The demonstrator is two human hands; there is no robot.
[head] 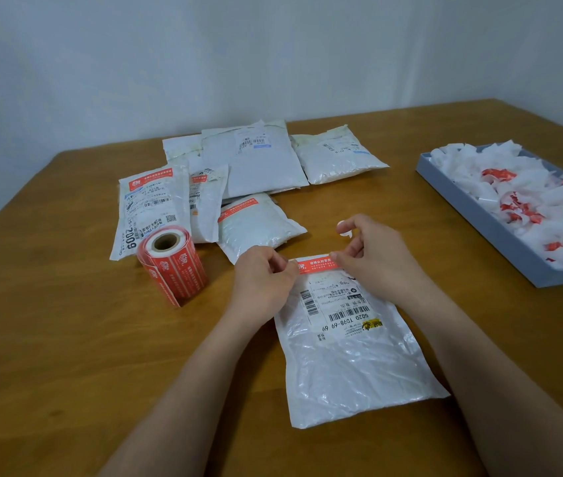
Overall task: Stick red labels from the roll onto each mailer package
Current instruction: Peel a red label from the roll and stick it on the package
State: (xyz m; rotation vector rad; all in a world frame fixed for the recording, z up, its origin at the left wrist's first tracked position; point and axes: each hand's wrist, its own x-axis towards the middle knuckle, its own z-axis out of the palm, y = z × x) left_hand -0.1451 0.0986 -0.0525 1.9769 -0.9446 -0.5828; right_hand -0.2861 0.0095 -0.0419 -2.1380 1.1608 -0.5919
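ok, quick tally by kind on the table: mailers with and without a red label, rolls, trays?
Mailers with a red label: 4
Mailers with no red label showing: 3 (pile overlaps, maybe more)
Label roll: 1
Grey tray of scraps: 1
Total: 9

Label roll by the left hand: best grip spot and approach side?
Grip the label roll around its red cylindrical side, coming from above or its right with the fingers wrapping the body. It stands upright, open cardboard core on top, and a loose label tail hangs at its lower left front, so avoid that side.
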